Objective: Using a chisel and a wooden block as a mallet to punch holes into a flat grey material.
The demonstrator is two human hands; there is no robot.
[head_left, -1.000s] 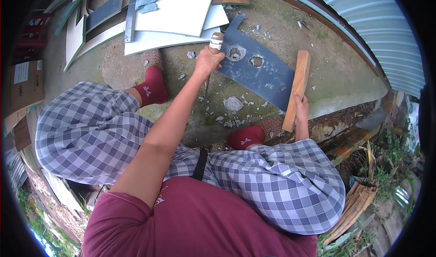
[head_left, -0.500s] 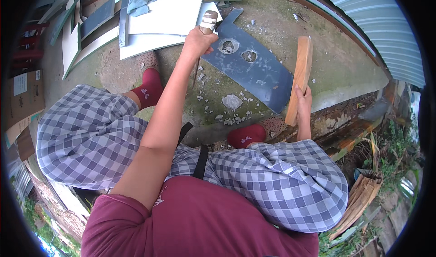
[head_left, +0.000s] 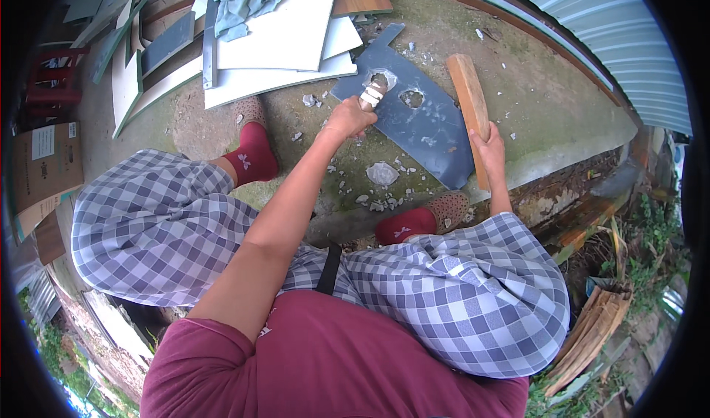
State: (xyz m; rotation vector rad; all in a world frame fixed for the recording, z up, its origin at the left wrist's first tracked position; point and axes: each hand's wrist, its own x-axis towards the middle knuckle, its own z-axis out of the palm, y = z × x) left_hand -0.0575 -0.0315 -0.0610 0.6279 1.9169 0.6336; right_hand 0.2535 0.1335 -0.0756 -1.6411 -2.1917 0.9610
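My left hand (head_left: 347, 119) is closed around a tool with a brown handle (head_left: 373, 93) wrapped in white tape. It is over the left edge of a dark blue-grey board (head_left: 436, 148) lying on the ground. The tool's working end is hidden now. Two ragged broken holes (head_left: 411, 99) go through the board; the tool handle partly overlaps the left one. My right hand (head_left: 490, 152) grips the lower part of a long wooden block (head_left: 467, 85), whose far end leans left, by the board's right side.
White panels (head_left: 281, 34) with a grey-blue cloth (head_left: 240, 0) on them are stacked at the far left. Pale rubble (head_left: 382, 173) is scattered between my feet. A cardboard box (head_left: 48, 163) stands at the left. Corrugated metal sheeting (head_left: 614, 34) borders the far right.
My left hand has brought the tool rightward and slightly nearer, over the board. The wooden block has swung from leaning right to leaning left. The view has shifted a little.
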